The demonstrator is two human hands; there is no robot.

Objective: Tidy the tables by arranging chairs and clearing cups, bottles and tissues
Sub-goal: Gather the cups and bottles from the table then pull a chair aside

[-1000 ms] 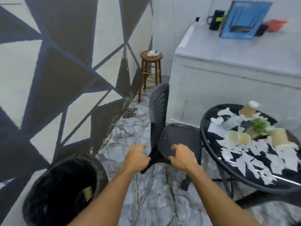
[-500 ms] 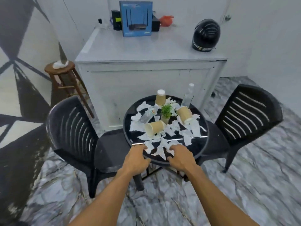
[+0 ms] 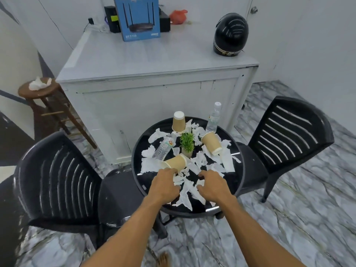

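Left hand [image 3: 165, 186] and right hand [image 3: 212, 186] palm-down over tissues [image 3: 185, 197] on desk [image 3: 148, 182]. Fingers loosely curled, gripping nothing. Left fingertips just beside tipped cup [image 3: 174, 162].

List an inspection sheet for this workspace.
Surface: round black table, glossy, littered.
Job's things: upturned cup, near tipped cup, right tipped cup, standing bottle, lying bottle, torn tissues, left chair, right chair.
Clutter: small potted plant mid-table.
Hands: left hand and right hand over the near tissues; grip unclear.
Cables: cord on the cabinet by the wall.
Surroundings: white cabinet, blue box, helmet, stool with tissue.
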